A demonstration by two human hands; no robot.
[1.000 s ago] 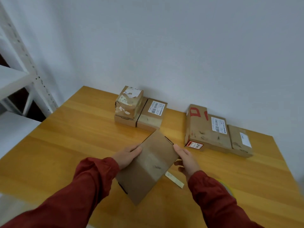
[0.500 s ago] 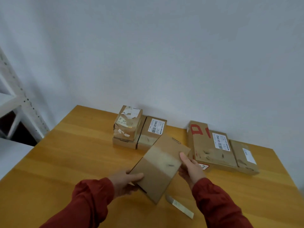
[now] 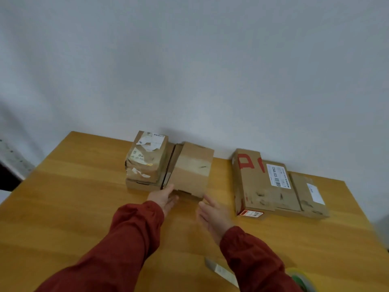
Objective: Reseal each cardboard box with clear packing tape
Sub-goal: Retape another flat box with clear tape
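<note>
A plain flat cardboard box (image 3: pixel 192 169) lies on top of another box at the back of the wooden table (image 3: pixel 73 203), next to a stack of two torn-labelled boxes (image 3: pixel 146 161). My left hand (image 3: pixel 165 197) touches the plain box's near left corner with straight fingers. My right hand (image 3: pixel 212 213) is just off its near right corner, fingers loose and holding nothing. Part of a tape roll (image 3: pixel 300 278) shows at the bottom right, behind my right sleeve.
To the right lie a large flat box with red marks (image 3: pixel 259 184) and a smaller labelled box (image 3: pixel 309 194). A pale strip-like tool (image 3: pixel 222 271) lies near the front edge. A white wall stands behind the table; a metal shelf post is at far left.
Both hands carried the plain box away from me and set it on the box beside the left stack. My right hand has let go and drawn back.
</note>
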